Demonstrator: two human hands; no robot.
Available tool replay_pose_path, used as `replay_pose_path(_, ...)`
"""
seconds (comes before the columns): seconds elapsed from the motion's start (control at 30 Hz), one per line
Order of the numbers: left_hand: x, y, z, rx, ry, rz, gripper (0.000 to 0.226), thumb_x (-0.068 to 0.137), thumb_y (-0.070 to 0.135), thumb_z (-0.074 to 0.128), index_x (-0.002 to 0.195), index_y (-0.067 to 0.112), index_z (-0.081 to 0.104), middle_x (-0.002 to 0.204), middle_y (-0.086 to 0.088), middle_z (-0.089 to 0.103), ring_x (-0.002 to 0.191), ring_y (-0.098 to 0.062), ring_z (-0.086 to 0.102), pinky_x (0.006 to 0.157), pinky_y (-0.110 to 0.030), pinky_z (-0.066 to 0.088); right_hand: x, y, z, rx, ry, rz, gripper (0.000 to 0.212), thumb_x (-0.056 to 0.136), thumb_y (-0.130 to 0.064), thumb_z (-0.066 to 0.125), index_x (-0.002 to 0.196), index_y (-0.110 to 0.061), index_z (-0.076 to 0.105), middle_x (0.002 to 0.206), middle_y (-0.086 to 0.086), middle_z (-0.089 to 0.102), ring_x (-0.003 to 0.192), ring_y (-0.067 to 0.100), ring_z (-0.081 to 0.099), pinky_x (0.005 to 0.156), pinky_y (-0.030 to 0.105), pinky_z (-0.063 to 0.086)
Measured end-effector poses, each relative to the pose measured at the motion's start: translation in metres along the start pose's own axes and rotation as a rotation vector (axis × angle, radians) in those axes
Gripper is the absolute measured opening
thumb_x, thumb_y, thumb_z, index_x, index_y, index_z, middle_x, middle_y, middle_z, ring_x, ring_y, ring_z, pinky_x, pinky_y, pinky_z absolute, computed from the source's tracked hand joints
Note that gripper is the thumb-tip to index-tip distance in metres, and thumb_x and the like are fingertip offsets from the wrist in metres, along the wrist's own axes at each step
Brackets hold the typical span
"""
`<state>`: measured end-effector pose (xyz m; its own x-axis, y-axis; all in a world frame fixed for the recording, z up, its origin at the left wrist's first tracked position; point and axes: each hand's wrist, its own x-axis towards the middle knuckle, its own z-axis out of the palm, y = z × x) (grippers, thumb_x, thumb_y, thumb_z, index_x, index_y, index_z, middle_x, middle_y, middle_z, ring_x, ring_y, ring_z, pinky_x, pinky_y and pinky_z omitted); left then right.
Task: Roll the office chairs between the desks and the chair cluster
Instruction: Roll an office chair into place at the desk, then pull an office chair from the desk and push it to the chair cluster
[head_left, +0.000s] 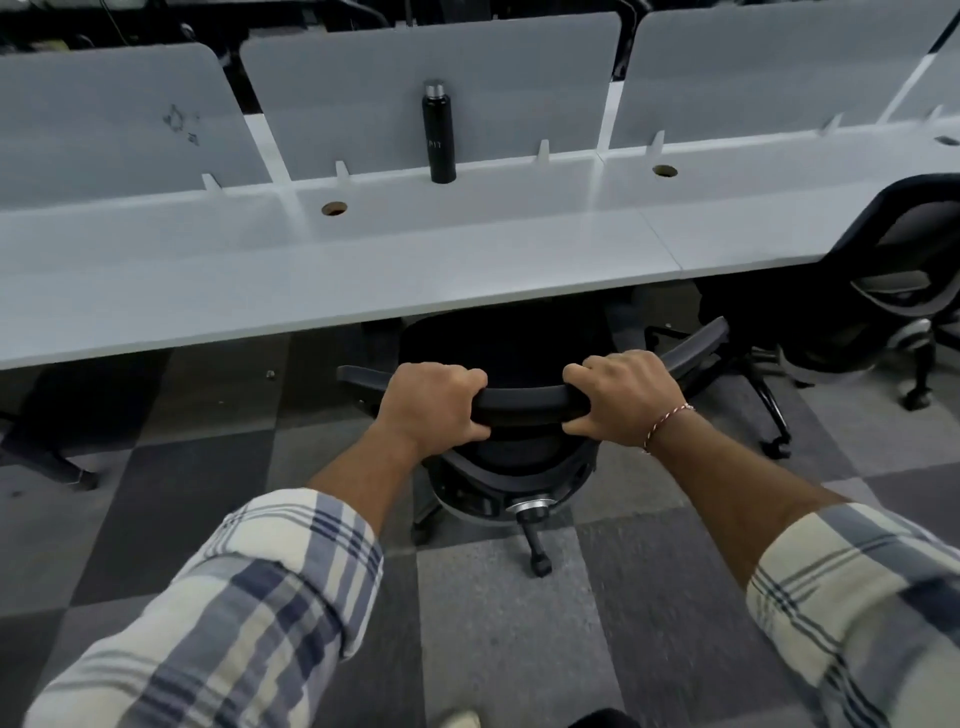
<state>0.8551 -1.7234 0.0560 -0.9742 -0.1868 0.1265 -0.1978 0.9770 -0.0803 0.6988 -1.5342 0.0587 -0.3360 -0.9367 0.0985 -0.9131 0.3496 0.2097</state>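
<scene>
– While both hands are wrapped on that backrest, tell me what you see
– Left hand (434, 402) curled over the top rail (524, 401) of the office chair (511, 460), thumb underneath; right hand (621, 397) the same, further along the rail. A proper two-handed grip, one hand either side of centre
– And the chair itself?
– Seat nosed under the front edge of the white desk (311, 270), backrest on the person's side, one caster (540, 564) out on the chequered carpet (493, 649). Whether it's going in or coming out, I can't call from here
– What makes this step go well?
– Even force through both hands, I'd say, so the base rolls straight and doesn't swivel. The armrests (696, 345) sit close to the desk edge, so watch them. Second chair (904, 270) is parked near on the right; its legs lie close to this one's base, a likely snag. Black bottle (439, 132) stands at the back of the desk, well clear
</scene>
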Motion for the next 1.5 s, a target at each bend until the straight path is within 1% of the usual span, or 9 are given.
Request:
replay_pose_path(0.33,0.128,-0.051,0.023,-0.02,-0.093,-0.048,0.037,0.078,0.05,0.069,0.082,0.024,0.043,0.08,0.007,0.057,0.08,-0.02,0.062,0.062,-0.029,0.036,0.108,0.077,0.046,0.01,0.077,-0.011,0.051,0.058,-0.056,0.081,0.085,-0.017,0.062,0.064,0.002,0.057,0.054,0.027,0.057,0.05,0.029,0.036)
replay_pose_path(0.53,0.189,-0.029,0.034,-0.035,-0.043,-0.056,0.036,0.08,0.053,0.068,0.095,0.021,0.06,0.086,0.004,0.065,0.08,-0.021,0.062,0.064,-0.03,0.034,0.134,0.152,0.059,0.086,0.11,-0.043,0.05,0.056,-0.054,0.085,0.082,-0.017,0.063,0.065,0.001,0.059,0.055,0.026,0.057,0.053,0.029,0.035)
replay_pose_path(0.7,0.193,-0.047,0.031,-0.052,-0.018,-0.098,0.038,0.076,0.054,0.069,0.082,0.023,0.048,0.074,0.008,0.055,0.07,-0.02,0.057,0.061,-0.03,0.036,0.152,0.152,0.059,0.103,0.165,-0.118,0.052,0.062,-0.058,0.079,0.087,-0.015,0.065,0.067,0.002,0.059,0.054,0.025,0.056,0.051,0.028,0.037)
replay_pose_path(0.93,0.172,-0.03,0.039,0.025,0.062,-0.129,0.046,0.067,0.057,0.074,0.085,0.017,0.059,0.07,0.002,0.056,0.061,-0.018,0.047,0.059,-0.031,0.037,0.132,0.142,0.067,0.104,0.209,-0.119,0.057,0.056,-0.057,0.084,0.089,-0.015,0.065,0.074,0.004,0.061,0.06,0.025,0.059,0.056,0.033,0.048)
replay_pose_path(1.1,0.157,-0.008,0.04,0.007,0.084,-0.251,0.053,0.069,0.06,0.068,0.103,0.022,0.058,0.09,0.004,0.06,0.082,-0.018,0.053,0.08,-0.036,0.043,0.108,0.124,0.067,0.12,0.238,0.036,0.064,0.061,-0.056,0.079,0.108,-0.016,0.058,0.103,0.006,0.059,0.089,0.029,0.058,0.08,0.042,0.046)
replay_pose_path(1.23,0.137,0.005,0.043,0.007,0.122,-0.285,0.075,0.072,0.072,0.057,0.123,0.017,0.051,0.118,-0.005,0.057,0.112,-0.027,0.051,0.108,-0.046,0.033,0.086,0.089,0.072,0.145,0.255,0.093,0.081,0.072,-0.059,0.068,0.135,-0.013,0.046,0.139,0.013,0.048,0.131,0.035,0.042,0.111,0.053,0.028)
replay_pose_path(1.33,0.108,0.02,0.051,-0.001,0.09,-0.266,0.108,0.074,0.07,0.057,0.155,0.01,0.017,0.159,-0.018,0.019,0.15,-0.036,0.011,0.122,-0.052,0.011,0.073,0.057,0.073,0.188,0.239,0.143,0.096,0.072,-0.057,0.07,0.149,-0.011,0.032,0.154,0.02,0.031,0.146,0.039,0.02,0.118,0.058,0.011)
replay_pose_path(1.4,0.082,0.026,0.056,-0.067,0.034,-0.261,0.113,0.078,0.064,0.06,0.157,0.014,-0.001,0.165,-0.015,-0.006,0.152,-0.031,-0.011,0.124,-0.048,0.004,0.066,0.03,0.072,0.232,0.216,0.131,0.102,0.07,-0.052,0.073,0.152,-0.012,0.026,0.158,0.022,0.021,0.149,0.04,0.01,0.119,0.057,0.007)
replay_pose_path(1.5,0.038,0.029,0.065,-0.163,-0.088,-0.273,0.104,0.085,0.06,0.054,0.158,0.018,-0.006,0.165,-0.009,-0.014,0.152,-0.024,-0.015,0.124,-0.044,0.007,0.055,-0.011,0.076,0.274,0.13,0.038,0.104,0.071,-0.049,0.074,0.154,-0.017,0.019,0.161,0.018,0.013,0.15,0.036,0.005,0.119,0.054,0.009)
